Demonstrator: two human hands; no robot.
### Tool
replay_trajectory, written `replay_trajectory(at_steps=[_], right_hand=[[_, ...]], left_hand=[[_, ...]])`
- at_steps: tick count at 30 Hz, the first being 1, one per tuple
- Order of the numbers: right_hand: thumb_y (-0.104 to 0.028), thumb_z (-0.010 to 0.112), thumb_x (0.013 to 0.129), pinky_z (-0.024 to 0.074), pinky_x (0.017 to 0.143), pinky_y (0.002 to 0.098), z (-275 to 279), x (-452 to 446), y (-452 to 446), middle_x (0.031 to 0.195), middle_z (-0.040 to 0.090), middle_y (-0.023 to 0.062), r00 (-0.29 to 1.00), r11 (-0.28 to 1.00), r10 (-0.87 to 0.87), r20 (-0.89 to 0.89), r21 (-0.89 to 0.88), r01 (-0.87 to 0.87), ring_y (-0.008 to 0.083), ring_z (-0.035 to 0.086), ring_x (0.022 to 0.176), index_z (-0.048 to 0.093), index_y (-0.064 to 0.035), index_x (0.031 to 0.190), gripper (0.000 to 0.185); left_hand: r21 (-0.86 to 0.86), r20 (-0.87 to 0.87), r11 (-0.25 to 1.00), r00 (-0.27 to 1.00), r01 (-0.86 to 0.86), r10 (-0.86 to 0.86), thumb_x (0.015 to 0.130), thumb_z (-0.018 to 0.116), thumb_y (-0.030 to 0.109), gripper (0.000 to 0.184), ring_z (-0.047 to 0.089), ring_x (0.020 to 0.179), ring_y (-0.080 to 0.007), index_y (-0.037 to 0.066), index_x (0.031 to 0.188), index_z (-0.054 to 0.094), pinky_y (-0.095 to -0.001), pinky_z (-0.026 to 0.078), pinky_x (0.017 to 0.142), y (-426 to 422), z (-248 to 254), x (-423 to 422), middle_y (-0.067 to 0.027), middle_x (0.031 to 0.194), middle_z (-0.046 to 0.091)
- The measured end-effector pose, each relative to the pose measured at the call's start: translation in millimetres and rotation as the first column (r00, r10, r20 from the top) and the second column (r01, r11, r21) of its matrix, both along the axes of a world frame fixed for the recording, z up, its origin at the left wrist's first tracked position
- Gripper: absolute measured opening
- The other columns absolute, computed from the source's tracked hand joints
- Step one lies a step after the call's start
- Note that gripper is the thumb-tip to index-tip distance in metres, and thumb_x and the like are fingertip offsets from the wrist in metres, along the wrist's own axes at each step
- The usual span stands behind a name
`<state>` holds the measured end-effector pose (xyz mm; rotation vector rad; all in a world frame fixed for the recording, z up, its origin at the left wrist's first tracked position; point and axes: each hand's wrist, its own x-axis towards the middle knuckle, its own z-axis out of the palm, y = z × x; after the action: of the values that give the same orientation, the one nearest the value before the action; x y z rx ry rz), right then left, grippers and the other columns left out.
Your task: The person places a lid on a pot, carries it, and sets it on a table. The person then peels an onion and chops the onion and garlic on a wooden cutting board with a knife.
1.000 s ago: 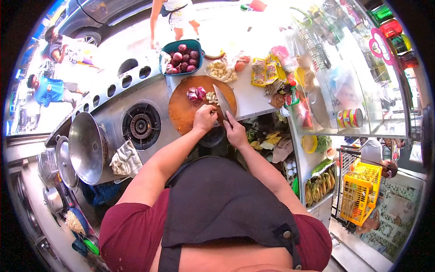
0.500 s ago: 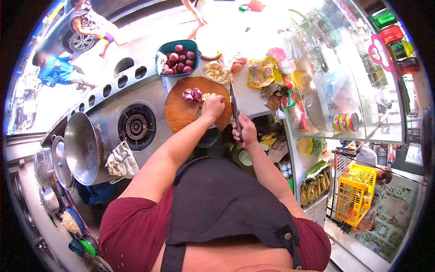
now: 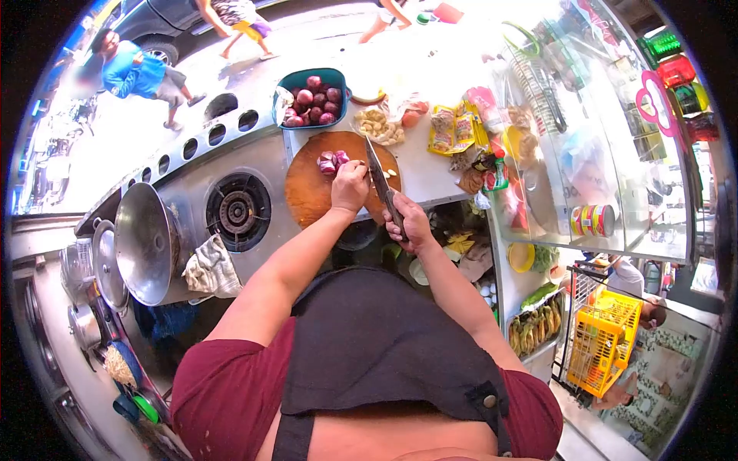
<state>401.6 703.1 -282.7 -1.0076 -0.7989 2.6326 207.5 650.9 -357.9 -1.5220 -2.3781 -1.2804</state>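
Observation:
My right hand [image 3: 410, 224] is wrapped round the handle of a large kitchen knife [image 3: 377, 167], its blade angled up and to the left over the round wooden chopping board [image 3: 304, 192]. Close to the blade's left side, my left hand [image 3: 351, 187] has its fingers curled together on the board; what they hold is hidden. Peeled red onions [image 3: 331, 161] lie just beyond my left fingers. Small pale pieces, apparently garlic [image 3: 391, 173], sit on the board right of the blade.
A teal basin [image 3: 345, 97] of red onions and a bag of pale pieces [image 3: 377, 125] stand behind the board. Left are a gas burner [image 3: 238, 212], a wok [image 3: 144, 244] and a cloth [image 3: 213, 267]. Yellow packets [image 3: 453, 131] and a glass case [image 3: 615, 230] stand right. People pass outside.
The knife has swung from nearly upright to leaning left, nearer my left hand. Pale pieces now show right of the blade. The view has shifted slightly, and people outside have moved.

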Motion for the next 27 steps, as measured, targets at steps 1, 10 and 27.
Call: replay_trajectory(at_steps=[1, 10, 27], right_hand=[[-0.033, 0.051, 0.113, 0.0404, 0.043, 0.0262, 3.5, -1.1, 0.6, 0.083, 0.056, 0.0038, 1.0, 0.998, 0.009, 0.017, 0.062, -0.01, 0.0116, 0.049, 0.053, 0.048, -0.0159, 0.156, 0.046], [-0.02, 0.065, 0.102, 0.0592, 0.071, 0.0469, -60.6, 30.2, -5.4, 0.109, 0.068, 0.0217, 0.879, -0.153, -0.385, 0.279, 0.92, -0.36, 0.0421, 0.071, 0.086, 0.047, -0.0161, 0.16, 0.06], [-0.027, 0.056, 0.112, 0.031, 0.038, 0.0228, -36.3, 14.5, -9.8, 0.073, 0.048, -0.0029, 0.952, 0.874, -0.172, 0.254, 0.485, 0.029, 0.0048, 0.039, 0.046, 0.052, -0.0144, 0.157, 0.047]], left_hand=[[-0.045, -0.032, 0.999, 0.999, 0.01, -0.011, 0.091, 0.072, 0.014, 0.015, 0.07, 0.104, -0.036, 0.003, 0.102, 0.075, -0.0442, 0.057, 0.092, -3.0, -4.2, -5.6, -0.0158, 0.11, 0.073], [-0.019, -0.023, 0.982, 0.982, 0.189, -0.189, 0.088, 0.077, 0.011, 0.009, 0.068, 0.101, -0.032, 0.008, 0.095, 0.073, -0.042, 0.059, 0.085, -24.4, 0.6, 7.7, -0.0095, 0.107, 0.069], [-0.011, 0.002, 0.981, 0.981, 0.192, -0.192, 0.086, 0.066, 0.002, 0.022, 0.068, 0.109, -0.0346, 0.005, 0.107, 0.075, -0.042, 0.058, 0.093, -48.9, -8.4, 11.6, -0.0135, 0.117, 0.069]])
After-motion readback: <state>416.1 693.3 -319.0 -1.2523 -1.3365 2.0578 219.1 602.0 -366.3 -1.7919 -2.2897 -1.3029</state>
